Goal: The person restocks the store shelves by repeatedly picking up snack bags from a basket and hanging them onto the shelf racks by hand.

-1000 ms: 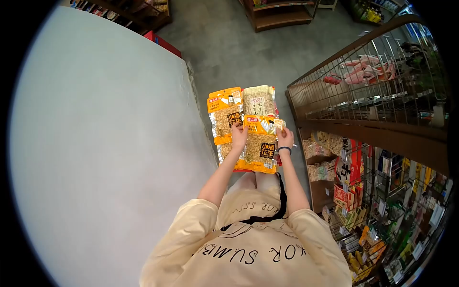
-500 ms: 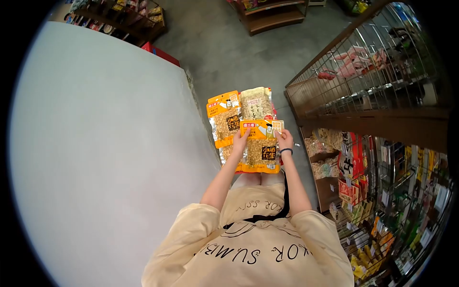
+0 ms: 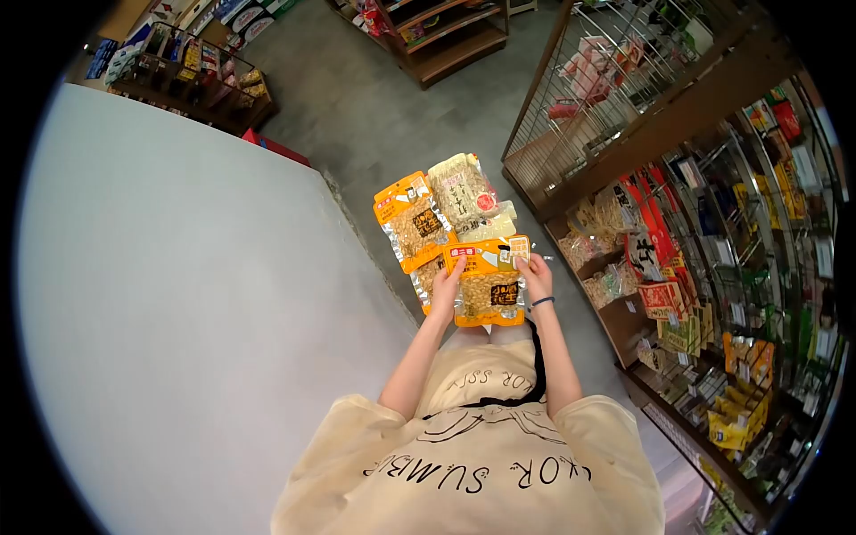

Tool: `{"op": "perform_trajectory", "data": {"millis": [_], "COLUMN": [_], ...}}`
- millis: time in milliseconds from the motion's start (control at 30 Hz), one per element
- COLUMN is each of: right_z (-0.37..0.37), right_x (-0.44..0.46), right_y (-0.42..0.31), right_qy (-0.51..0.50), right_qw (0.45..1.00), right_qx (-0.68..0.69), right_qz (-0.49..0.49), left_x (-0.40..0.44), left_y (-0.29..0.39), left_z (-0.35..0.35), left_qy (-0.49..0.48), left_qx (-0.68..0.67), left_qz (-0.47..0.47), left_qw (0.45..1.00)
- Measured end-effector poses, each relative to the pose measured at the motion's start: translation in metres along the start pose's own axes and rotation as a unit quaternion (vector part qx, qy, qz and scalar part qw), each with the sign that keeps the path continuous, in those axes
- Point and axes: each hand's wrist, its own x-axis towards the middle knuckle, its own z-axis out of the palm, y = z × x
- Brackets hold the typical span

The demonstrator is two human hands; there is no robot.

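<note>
Both hands grip the top part of an orange peanut bag [image 3: 489,292], which hangs upright with its clear window and black label facing me. My left hand [image 3: 448,287] pinches its left edge, thumb on the front. On the right edge, my right hand [image 3: 537,278] closes with the thumb near the top corner; a dark band circles that wrist. Just beyond lie another orange peanut bag [image 3: 413,221] at the left and a cream-coloured bag [image 3: 461,189] at the right. More packages show partly beneath them. What supports these bags is hidden.
A large pale wall or panel [image 3: 196,294] fills the left side. Along the right runs a shelf unit with packaged goods and a wire-sided rack [image 3: 571,107]. Brown shelves [image 3: 450,45] stand ahead on the grey floor [image 3: 374,116], with a goods rack [image 3: 201,76] at the upper left.
The view has turned, bringing more of the right shelves and upper-left rack into sight. The held bag has moved slightly closer to my body, exposing more of the cream-coloured packages behind it.
</note>
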Motion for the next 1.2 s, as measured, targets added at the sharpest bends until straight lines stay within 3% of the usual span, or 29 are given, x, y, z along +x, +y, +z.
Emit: {"op": "perform_trajectory", "data": {"millis": [233, 367, 433, 700, 1000, 1200], "right_z": [-0.004, -0.016, -0.026, -0.080, -0.149, -0.195], "right_x": [-0.082, -0.131, -0.152, -0.227, -0.314, -0.370], "right_y": [-0.022, -0.035, -0.033, -0.008, -0.005, -0.009], "right_qy": [0.002, 0.003, 0.008, 0.134, 0.254, 0.312], "right_qw": [0.999, 0.998, 0.997, 0.976, 0.940, 0.911], "right_qx": [0.024, 0.026, 0.052, 0.131, 0.186, 0.208], "right_qz": [-0.022, -0.049, -0.064, -0.107, -0.133, -0.172], "left_x": [-0.052, -0.092, -0.105, -0.142, -0.195, -0.245], "left_y": [-0.010, 0.007, 0.004, -0.024, -0.084, -0.111], "left_z": [-0.019, -0.007, -0.001, 0.038, 0.101, 0.147], "left_qy": [-0.062, -0.106, -0.119, -0.272, -0.369, -0.472], "left_qx": [0.023, 0.043, 0.065, 0.136, 0.199, 0.266], "left_qz": [-0.007, 0.016, 0.072, 0.055, 0.025, 0.092], "left_qw": [0.998, 0.993, 0.988, 0.951, 0.908, 0.836]}}
